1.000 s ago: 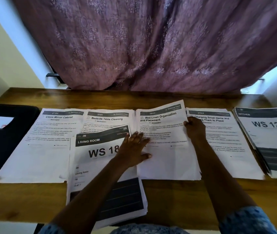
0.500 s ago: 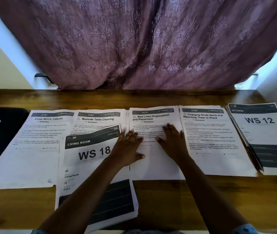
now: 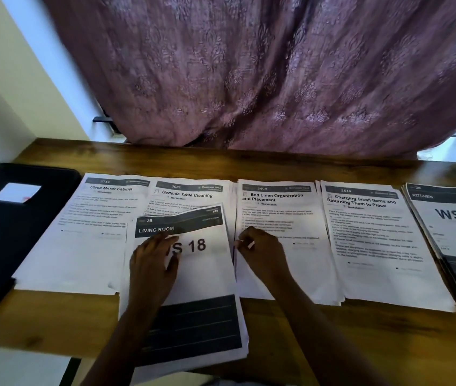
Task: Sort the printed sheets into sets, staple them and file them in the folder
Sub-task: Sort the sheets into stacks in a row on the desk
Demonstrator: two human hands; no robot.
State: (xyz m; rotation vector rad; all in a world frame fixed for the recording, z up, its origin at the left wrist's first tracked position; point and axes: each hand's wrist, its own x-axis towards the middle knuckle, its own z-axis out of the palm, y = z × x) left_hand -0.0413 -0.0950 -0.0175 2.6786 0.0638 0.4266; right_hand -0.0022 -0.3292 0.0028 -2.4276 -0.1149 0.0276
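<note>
**A:** What do the papers say?

**B:** Across the brown wooden table (image 3: 277,168), from 9 towards 3 o'clock, are five lots of white paper. First comes the "Close Mirror Cabinet" sheet (image 3: 76,254), then the "Bedside Table Cleaning" sheet (image 3: 190,195), numbered 3081. After those lie the "Bed Linen Organization and Placement" pile (image 3: 299,263) and the "Charging Small Items and Returning Them to Place" pile (image 3: 382,274), numbered 2644. Last is a fanned "KITCHEN, WS 12" pile (image 3: 449,227). Nearest, at 6 o'clock, the black-banded "LIVING ROOM, WS 18" pile (image 3: 207,274), marked 2B, overlaps the Bedside sheet.

**A:** And the hands?

**B:** The left hand (image 3: 153,263) lies flat on the WS 18 pile, fingers straight, covering the W. Half a second ago it sat at that pile's right edge. The right hand (image 3: 263,252) was spread flat on the Bed Linen pile then. Now its fingers are curled at that pile's left edge, and I cannot tell whether they pinch a sheet.

**A:** And the folder?

**B:** The flat black folder with a white label window (image 3: 12,232) lies at 9 o'clock, just beside the Mirror Cabinet sheet. A mauve patterned fabric curtain (image 3: 249,79) hangs in folds at 12 o'clock.
</note>
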